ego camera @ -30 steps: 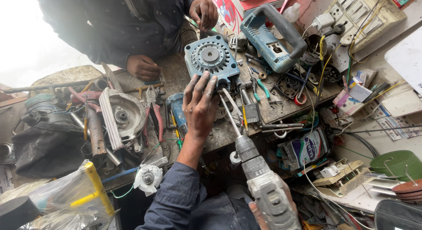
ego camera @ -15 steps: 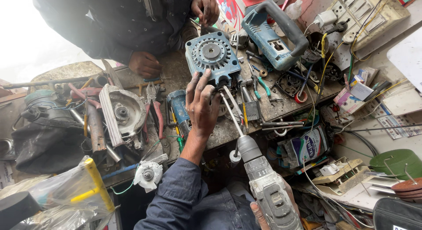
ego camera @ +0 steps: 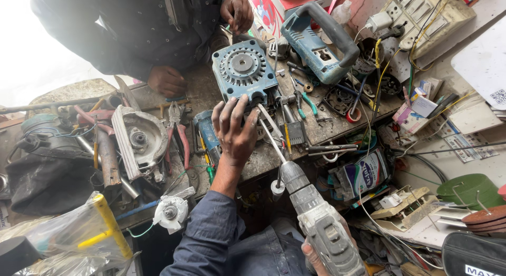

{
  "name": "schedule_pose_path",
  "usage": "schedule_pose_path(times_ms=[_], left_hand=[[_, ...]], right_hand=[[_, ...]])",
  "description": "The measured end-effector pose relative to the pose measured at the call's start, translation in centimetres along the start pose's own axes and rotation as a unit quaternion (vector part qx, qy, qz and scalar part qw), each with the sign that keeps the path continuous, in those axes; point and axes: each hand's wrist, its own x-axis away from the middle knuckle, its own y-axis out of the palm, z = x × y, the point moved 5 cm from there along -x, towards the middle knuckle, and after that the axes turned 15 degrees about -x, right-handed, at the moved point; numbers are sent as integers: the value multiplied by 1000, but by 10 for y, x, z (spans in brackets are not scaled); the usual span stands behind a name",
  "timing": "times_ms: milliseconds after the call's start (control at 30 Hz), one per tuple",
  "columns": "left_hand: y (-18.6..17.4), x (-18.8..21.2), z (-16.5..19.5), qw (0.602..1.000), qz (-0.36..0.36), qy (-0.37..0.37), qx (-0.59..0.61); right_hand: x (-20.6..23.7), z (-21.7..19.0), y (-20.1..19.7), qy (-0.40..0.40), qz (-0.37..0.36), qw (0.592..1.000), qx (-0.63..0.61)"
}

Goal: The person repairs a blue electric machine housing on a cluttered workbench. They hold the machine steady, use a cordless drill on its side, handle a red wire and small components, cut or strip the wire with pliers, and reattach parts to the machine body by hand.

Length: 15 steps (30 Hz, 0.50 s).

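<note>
At centre of the cluttered counter (ego camera: 337, 131), the left hand (ego camera: 235, 129) lies open, steadying a blue square metal motor housing (ego camera: 243, 70) at twelve o'clock. The right hand (ego camera: 316, 254), at five o'clock, clenches a grey cordless drill (ego camera: 321, 226), its long bit angled toward the housing; driving looks underway, and next the tip needs seating squarely.

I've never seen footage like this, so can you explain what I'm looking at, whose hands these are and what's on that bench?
A camera worn on a person's head looks down at a cluttered workbench. The left hand rests with spread fingers against a blue motor housing. The right hand grips a grey power drill, its long bit pointing toward that housing. Around lie pliers, a blue tool handle and tangled wires. The two hands at the top, one at, belong to another person.
</note>
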Motion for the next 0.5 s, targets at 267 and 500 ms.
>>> schedule_pose_path(times_ms=[267,500], left_hand=[[5,3,-1,999,-16,-1,-36],[1,-1,9,998,-33,20,-48]], right_hand=[[-19,-7,-64,-15,10,997,74],[-61,-51,-81,51,-177,983,-4]])
